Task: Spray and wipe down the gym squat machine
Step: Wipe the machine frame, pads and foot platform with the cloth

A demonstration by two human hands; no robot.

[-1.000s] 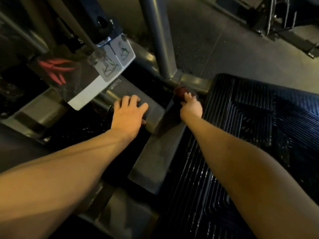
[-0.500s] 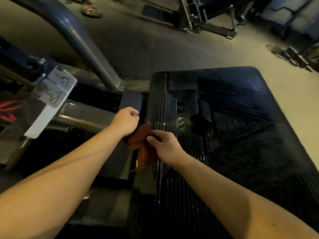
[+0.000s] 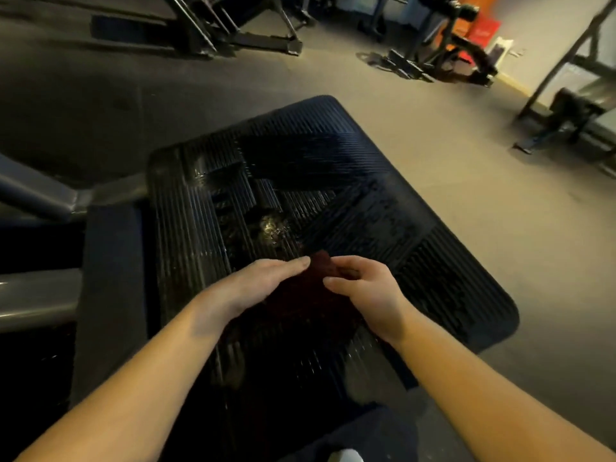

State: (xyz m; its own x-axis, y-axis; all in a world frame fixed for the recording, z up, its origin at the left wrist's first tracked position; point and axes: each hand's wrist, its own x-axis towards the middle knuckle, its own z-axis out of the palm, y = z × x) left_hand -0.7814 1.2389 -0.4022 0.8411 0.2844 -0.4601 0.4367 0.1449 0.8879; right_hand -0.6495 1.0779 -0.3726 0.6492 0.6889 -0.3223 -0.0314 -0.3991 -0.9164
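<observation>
The squat machine's black ribbed foot plate (image 3: 350,201) fills the middle of the head view, with wet shiny patches near its centre. A dark red cloth (image 3: 300,295) lies spread on the plate between my hands. My left hand (image 3: 246,288) lies flat with straight fingers on the cloth's left side. My right hand (image 3: 363,288) has its fingers curled around the cloth's upper right edge. Both forearms reach in from the bottom.
Grey steel frame tubes (image 3: 36,295) and a dark flat beam (image 3: 110,295) run along the plate's left side. Other gym machines (image 3: 233,25) stand at the back, a bench frame (image 3: 573,108) at the right. Grey floor surrounds the plate.
Both hands moved from the frame at the plate's left edge onto the plate. The cloth, bunched between them before, now lies spread flat. The view swung right.
</observation>
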